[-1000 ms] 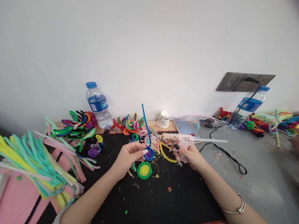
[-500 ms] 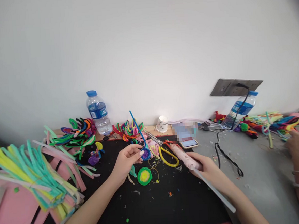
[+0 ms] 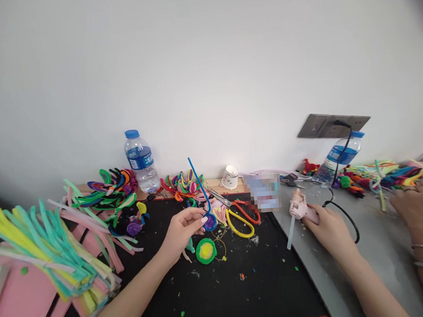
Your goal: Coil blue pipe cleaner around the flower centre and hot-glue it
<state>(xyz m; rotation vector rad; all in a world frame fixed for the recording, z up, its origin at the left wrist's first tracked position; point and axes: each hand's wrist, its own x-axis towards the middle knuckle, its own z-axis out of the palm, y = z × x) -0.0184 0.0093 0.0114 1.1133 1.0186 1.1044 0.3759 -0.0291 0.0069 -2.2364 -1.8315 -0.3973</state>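
Observation:
Pinched in my left hand (image 3: 188, 228) is a blue pipe cleaner (image 3: 197, 181), its lower end coiled round a purple centre and its free end pointing up. My right hand (image 3: 327, 225) is closed round the handle of a pale pink glue gun (image 3: 299, 205), over the grey table on the right. A translucent glue stick (image 3: 291, 232) juts from the gun toward me. Below my left hand, on the black mat (image 3: 239, 296), lies a green disc with a yellow centre (image 3: 206, 251). Scissors (image 3: 240, 220) with red and yellow handles rest between my hands.
Pipe cleaner bundles (image 3: 55, 256) lie at left, with coloured pieces (image 3: 107, 190) behind. Bottles (image 3: 141, 161) and a paper cup (image 3: 230, 177) stand near the wall. A black cord (image 3: 348, 216) runs to the socket plate (image 3: 332, 125). Another person's hand (image 3: 418, 211) works at far right.
My right hand has carried the glue gun rightward from the mat to the grey table, and the gun has turned. My left hand still holds the blue pipe cleaner, nearly unmoved.

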